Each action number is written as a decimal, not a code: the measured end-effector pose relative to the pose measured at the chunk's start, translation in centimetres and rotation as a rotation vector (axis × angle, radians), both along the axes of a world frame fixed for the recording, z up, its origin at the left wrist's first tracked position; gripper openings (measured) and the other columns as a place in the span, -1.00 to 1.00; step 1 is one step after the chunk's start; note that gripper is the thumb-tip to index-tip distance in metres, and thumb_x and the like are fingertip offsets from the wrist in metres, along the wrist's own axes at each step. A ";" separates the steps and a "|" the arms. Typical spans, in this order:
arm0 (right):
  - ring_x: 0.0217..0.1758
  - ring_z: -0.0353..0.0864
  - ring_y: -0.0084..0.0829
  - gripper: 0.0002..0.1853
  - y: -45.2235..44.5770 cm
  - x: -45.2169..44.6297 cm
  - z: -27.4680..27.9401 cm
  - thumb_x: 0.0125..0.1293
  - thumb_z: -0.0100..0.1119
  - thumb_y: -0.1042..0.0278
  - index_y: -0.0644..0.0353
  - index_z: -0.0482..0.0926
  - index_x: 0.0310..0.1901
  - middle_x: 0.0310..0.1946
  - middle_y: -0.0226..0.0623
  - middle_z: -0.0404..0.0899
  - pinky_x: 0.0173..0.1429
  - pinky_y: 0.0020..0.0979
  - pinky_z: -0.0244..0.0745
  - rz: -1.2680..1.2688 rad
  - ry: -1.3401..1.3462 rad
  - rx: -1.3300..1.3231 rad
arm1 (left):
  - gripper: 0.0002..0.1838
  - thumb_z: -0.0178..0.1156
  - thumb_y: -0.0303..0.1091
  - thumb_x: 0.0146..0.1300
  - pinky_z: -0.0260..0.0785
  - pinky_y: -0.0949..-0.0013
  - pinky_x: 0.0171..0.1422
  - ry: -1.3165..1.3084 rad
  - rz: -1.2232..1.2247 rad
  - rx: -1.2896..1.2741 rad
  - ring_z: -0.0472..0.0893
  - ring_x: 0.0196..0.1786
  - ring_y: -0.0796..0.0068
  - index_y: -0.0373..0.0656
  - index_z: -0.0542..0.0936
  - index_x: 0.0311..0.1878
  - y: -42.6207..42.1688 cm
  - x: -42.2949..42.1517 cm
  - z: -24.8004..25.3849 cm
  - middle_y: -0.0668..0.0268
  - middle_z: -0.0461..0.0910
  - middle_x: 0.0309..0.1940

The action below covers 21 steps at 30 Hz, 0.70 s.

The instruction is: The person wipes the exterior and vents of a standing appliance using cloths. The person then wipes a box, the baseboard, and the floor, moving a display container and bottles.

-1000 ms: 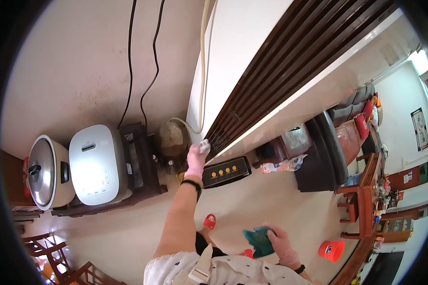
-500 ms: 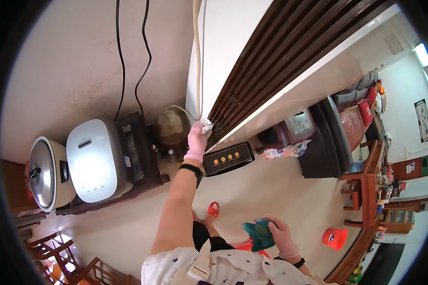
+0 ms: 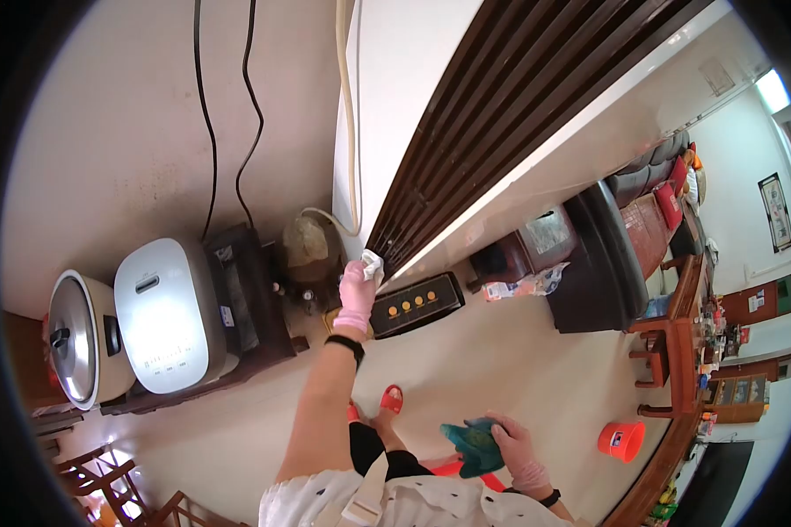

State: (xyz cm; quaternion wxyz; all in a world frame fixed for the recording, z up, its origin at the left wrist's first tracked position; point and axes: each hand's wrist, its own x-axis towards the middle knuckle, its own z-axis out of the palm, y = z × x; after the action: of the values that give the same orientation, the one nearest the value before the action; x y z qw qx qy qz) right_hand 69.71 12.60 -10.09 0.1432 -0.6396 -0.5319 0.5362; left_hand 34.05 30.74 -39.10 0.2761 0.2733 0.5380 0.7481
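Observation:
My left hand [image 3: 357, 294], in a pink glove, is closed on a crumpled white cloth [image 3: 373, 265]. The cloth is against the lower end of the dark brown slats [image 3: 466, 132] on a tall white unit [image 3: 395, 97]. Low by the front of my body, my right hand [image 3: 520, 452], also gloved in thin pink, grips a bunched teal-green cloth [image 3: 473, 446]. Below my left hand a dark box with orange round marks [image 3: 417, 304] stands near the foot of the unit.
To the left are a silver-white appliance [image 3: 163, 316] and a lidded cooker [image 3: 83, 338] on a dark stand. Beige hose [image 3: 346, 132] and black cables [image 3: 206, 132] run along the wall. An orange-red bucket [image 3: 621, 441] and a dark sofa [image 3: 598, 263] are to the right.
My left hand and the white cloth have moved down toward the slats' lower end. My right hand still holds the teal-green cloth. The view has shifted slightly.

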 end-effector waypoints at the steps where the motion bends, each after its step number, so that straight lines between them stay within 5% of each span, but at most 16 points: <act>1: -0.01 0.54 -0.48 -0.71 0.2 0.2 0.1 0.33 0.01 0.49 0.31 0.55 0.05 -0.09 -0.28 0.62 0.16 -0.44 0.41 -0.004 0.003 -0.005 | -0.74 0.32 -0.51 0.00 0.48 0.21 -0.13 0.139 0.115 -0.003 0.60 -0.25 0.07 -0.15 0.53 -0.21 -1.6 1.4 7.2 0.08 0.57 -0.30; 2: -0.01 0.54 -0.49 -0.71 0.0 0.5 0.4 0.33 0.01 0.48 0.32 0.54 0.06 -0.09 -0.28 0.62 0.17 -0.44 0.41 -0.037 0.039 -0.043 | -0.71 0.34 -0.59 -0.06 0.48 0.22 -0.12 0.618 0.431 0.082 0.60 -0.25 0.10 -0.16 0.53 -0.24 -0.9 1.4 10.7 0.09 0.58 -0.29; 3: 0.00 0.54 -0.49 -0.71 0.2 0.5 0.5 0.34 0.01 0.48 0.32 0.54 0.06 -0.08 -0.28 0.61 0.17 -0.44 0.41 -0.065 0.076 -0.073 | -0.64 0.34 -0.66 -0.12 0.47 0.23 -0.12 0.669 0.476 0.138 0.59 -0.24 0.07 -0.15 0.51 -0.22 -0.7 1.8 15.6 0.09 0.57 -0.28; 6: 0.00 0.53 -0.50 -0.70 0.4 0.3 1.0 0.35 0.00 0.47 0.32 0.53 0.07 -0.08 -0.28 0.61 0.16 -0.47 0.39 -0.056 0.073 -0.045 | -0.67 0.29 -0.68 -0.12 0.45 0.23 -0.22 0.812 0.557 0.169 0.58 -0.30 0.06 -0.15 0.52 -0.25 1.1 2.3 15.4 0.15 0.54 -0.38; 12: -0.02 0.53 -0.48 -0.70 -0.4 -0.9 -0.7 0.36 -0.02 0.48 0.31 0.52 0.08 -0.08 -0.27 0.59 0.15 -0.47 0.40 -0.032 0.085 -0.039 | -0.72 0.35 -0.57 -0.08 0.44 0.24 -0.32 0.726 0.105 -0.281 0.58 -0.35 0.09 -0.12 0.52 -0.27 -1.5 0.8 7.1 0.14 0.54 -0.41; 15: -0.04 0.54 -0.47 -0.70 -0.6 -0.3 -0.4 0.36 -0.01 0.48 0.32 0.51 0.09 -0.09 -0.25 0.59 0.13 -0.48 0.41 -0.055 0.142 -0.076 | -0.74 0.27 -0.66 -0.02 0.45 0.30 -0.22 0.310 0.330 0.178 0.59 -0.34 0.20 -0.13 0.57 -0.25 -1.0 2.0 14.3 0.20 0.55 -0.41; 17: -0.04 0.54 -0.48 -0.70 -1.2 0.4 -0.7 0.35 0.00 0.48 0.31 0.51 0.09 -0.09 -0.26 0.59 0.13 -0.49 0.42 -0.054 0.134 -0.071 | -0.70 0.21 -0.72 -0.04 0.47 0.32 -0.22 0.640 0.324 0.203 0.60 -0.32 0.23 -0.11 0.57 -0.25 0.2 1.5 16.7 0.21 0.56 -0.40; 20: -0.04 0.54 -0.47 -0.69 -0.3 0.7 -3.3 0.36 -0.02 0.47 0.31 0.52 0.09 -0.09 -0.26 0.59 0.13 -0.47 0.42 -0.059 0.162 -0.068 | -0.78 0.24 -0.65 -0.04 0.45 0.29 -0.26 0.495 0.302 0.126 0.59 -0.34 0.14 -0.12 0.56 -0.32 -0.1 2.6 12.2 0.18 0.56 -0.34; 21: -0.03 0.54 -0.46 -0.70 0.3 0.7 -4.6 0.36 -0.01 0.46 0.30 0.53 0.08 -0.09 -0.25 0.59 0.14 -0.45 0.43 -0.111 0.195 -0.151 | -0.85 0.28 -0.58 -0.02 0.45 0.24 -0.27 0.757 0.341 -0.140 0.59 -0.35 0.09 -0.16 0.56 -0.36 -0.7 2.1 8.2 0.13 0.57 -0.36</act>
State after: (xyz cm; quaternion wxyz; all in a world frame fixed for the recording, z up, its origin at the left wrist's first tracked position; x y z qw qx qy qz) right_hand 70.43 12.91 -14.70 0.1749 -0.6218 -0.4373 0.6257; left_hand 36.18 30.07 -30.92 -0.0512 0.4165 0.6885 0.5915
